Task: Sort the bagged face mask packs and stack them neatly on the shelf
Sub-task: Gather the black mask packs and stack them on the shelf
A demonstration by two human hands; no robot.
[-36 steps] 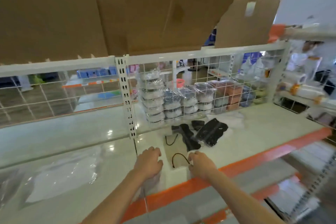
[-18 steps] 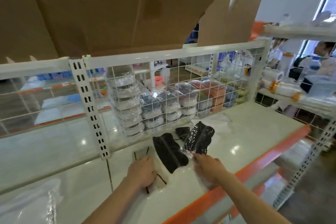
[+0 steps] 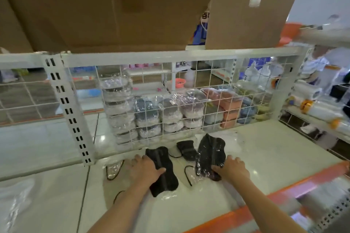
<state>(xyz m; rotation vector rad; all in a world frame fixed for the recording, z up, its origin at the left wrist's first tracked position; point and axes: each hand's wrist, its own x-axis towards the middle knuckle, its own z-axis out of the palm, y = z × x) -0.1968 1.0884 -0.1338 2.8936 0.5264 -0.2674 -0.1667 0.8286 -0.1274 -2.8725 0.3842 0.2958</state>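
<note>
Three black face mask packs in clear bags lie on the white shelf [image 3: 274, 149]. My left hand [image 3: 144, 169] rests on the left edge of the left pack [image 3: 164, 176], thumb over the black mask. My right hand [image 3: 232, 168] lies on the lower right edge of the right pack [image 3: 209, 153], thumb touching it. A smaller black pack [image 3: 185, 149] sits between them, further back. A clear bag with black ear loops [image 3: 113, 169] lies just left of my left hand.
A white wire grid [image 3: 189, 100] closes the back of the shelf, with stacked bagged packs [image 3: 151, 117] behind it. Cardboard flaps [image 3: 244, 7] hang from above. The orange shelf lip [image 3: 284, 193] runs along the front. Crumpled clear plastic [image 3: 13, 198] lies at far left.
Both hands slid forward on the shelf, from the bag near the front edge up to the black packs. The view swung right and closer.
</note>
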